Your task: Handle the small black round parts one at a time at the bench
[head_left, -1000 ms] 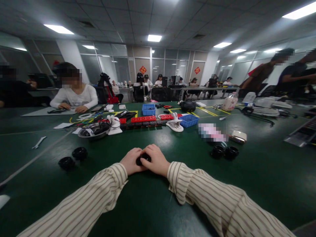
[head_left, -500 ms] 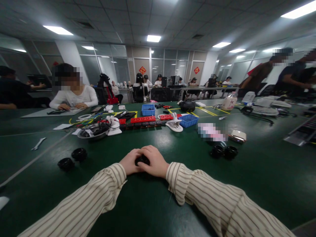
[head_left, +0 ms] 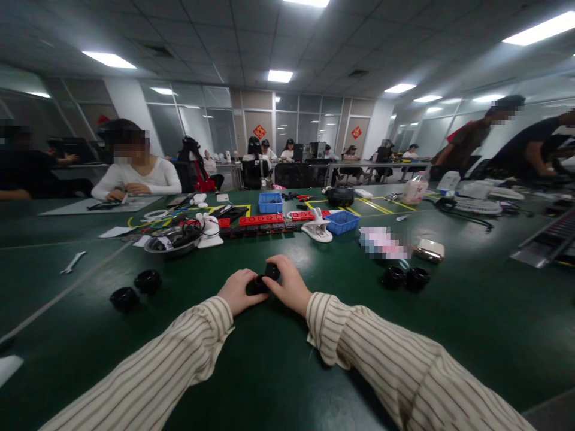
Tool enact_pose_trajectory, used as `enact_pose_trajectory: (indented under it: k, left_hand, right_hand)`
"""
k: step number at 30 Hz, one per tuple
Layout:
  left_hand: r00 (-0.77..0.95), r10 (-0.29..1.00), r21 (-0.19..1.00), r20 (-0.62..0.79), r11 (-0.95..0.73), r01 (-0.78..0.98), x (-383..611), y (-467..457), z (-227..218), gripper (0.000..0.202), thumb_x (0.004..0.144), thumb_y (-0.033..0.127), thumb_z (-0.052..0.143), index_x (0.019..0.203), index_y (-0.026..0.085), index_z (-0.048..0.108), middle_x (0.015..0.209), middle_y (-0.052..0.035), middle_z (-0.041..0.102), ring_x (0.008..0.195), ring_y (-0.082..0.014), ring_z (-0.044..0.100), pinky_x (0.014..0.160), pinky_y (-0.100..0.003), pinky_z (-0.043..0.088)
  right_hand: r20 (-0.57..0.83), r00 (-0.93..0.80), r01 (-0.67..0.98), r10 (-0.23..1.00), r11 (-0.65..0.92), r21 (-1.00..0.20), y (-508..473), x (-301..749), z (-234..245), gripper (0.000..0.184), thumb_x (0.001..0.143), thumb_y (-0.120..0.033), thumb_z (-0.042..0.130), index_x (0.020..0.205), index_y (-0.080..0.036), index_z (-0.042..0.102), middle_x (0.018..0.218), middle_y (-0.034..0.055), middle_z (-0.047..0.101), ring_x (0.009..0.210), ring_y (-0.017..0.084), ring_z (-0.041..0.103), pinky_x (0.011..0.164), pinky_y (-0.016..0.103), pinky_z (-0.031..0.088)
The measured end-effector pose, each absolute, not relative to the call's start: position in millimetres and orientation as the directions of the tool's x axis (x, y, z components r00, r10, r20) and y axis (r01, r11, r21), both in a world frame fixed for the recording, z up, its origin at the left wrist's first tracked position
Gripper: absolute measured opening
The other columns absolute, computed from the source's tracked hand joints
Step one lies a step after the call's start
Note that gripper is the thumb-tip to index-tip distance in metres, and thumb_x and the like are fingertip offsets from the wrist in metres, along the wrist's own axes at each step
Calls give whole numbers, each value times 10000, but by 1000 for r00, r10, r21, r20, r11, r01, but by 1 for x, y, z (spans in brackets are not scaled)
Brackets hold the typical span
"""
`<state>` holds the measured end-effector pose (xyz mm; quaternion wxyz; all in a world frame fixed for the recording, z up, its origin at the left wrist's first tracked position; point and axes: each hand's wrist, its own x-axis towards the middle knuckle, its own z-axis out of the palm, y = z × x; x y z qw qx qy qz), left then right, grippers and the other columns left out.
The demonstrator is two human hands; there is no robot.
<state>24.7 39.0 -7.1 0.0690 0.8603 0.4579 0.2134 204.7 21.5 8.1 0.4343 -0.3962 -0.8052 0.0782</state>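
My left hand (head_left: 239, 291) is closed around a black round part (head_left: 256, 285) low over the green table (head_left: 278, 371). In the fingers of my right hand (head_left: 291, 285) is a second black piece (head_left: 271, 271), raised and tilted just right of the first. The two pieces are close together, and whether they touch cannot be made out. My fingers cover much of both. Out to the left lie two glossy black round parts (head_left: 124, 299), side by side. Another similar pair of black parts (head_left: 417, 279) sits to the right.
Beyond my hands are a metal bowl (head_left: 173, 250) of black items, red strips (head_left: 262, 220), a white clip base (head_left: 317, 230) and blue bins (head_left: 342, 222). A wrench (head_left: 73, 263) lies left; a shiny case (head_left: 430, 249) stands right. A person (head_left: 139, 175) sits across the table.
My right hand has lifted off the top of the black part, with a black piece now showing in its fingers. The left hand stays around the lower part.
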Motion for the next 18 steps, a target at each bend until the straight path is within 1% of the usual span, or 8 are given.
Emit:
enact_pose_trajectory:
  k: [2,6,8,10,12,14,16,18]
  left_hand:
    - [446,848,310,287,-523,794,24,41,-8,421,710,526,594,897,149,581,918,-77,581,890,-254,539,814,-371,441]
    - [377,890,290,255,-443,848,25,39,-7,517,719,551,564,1031,139,561,1038,-105,566,988,-275,516,875,-390,417]
    - [360,903,277,234,-417,866,25,37,-5,613,700,582,565,1130,148,519,1133,-113,538,1065,-286,484,926,-406,385]
    - [353,915,260,196,-395,881,25,36,-5,754,663,628,570,1237,154,445,1245,-127,481,1155,-305,426,989,-443,322]
    - [352,926,242,138,-376,894,23,37,-5,897,627,677,562,1322,149,356,1347,-145,394,1237,-330,342,1030,-498,244]
    - [352,933,224,75,-359,906,22,40,-7,998,597,724,540,1367,142,285,1412,-153,301,1289,-353,256,1036,-551,188]
    - [349,936,206,32,-348,914,21,41,-9,1055,582,758,509,1388,133,240,1441,-150,230,1315,-361,184,1035,-574,154]
    - [347,938,188,9,-342,921,21,42,-10,1066,585,773,478,1394,128,221,1451,-146,194,1327,-354,146,1039,-574,134]
  right_hand:
    - [641,-236,587,730,633,-504,30,208,5,283,732,-165,596,987,-152,474,1002,53,505,948,153,475,847,269,404]
    - [618,-103,643,779,526,-557,49,220,-4,155,714,-190,588,785,-155,455,869,38,479,841,162,471,767,280,417]
    - [591,-79,671,802,482,-564,57,228,-8,152,700,-191,591,717,-158,444,832,30,473,803,161,471,744,286,417]
    - [562,-70,697,824,443,-563,62,235,-11,154,679,-182,600,695,-157,450,791,24,476,761,164,473,722,301,420]
    - [552,-64,718,832,422,-553,62,239,-12,157,671,-189,611,745,-150,478,789,33,489,767,183,480,733,337,421]
    - [570,-78,726,818,439,-530,57,237,-9,217,693,-225,616,856,-138,503,872,68,508,861,215,482,801,387,405]
    - [599,-142,714,788,500,-490,46,229,-3,280,741,-266,592,973,-135,503,1011,103,500,998,233,452,895,408,365]
    - [607,-259,680,751,588,-438,32,217,2,318,783,-280,559,1064,-146,497,1130,110,473,1101,221,410,968,387,326]
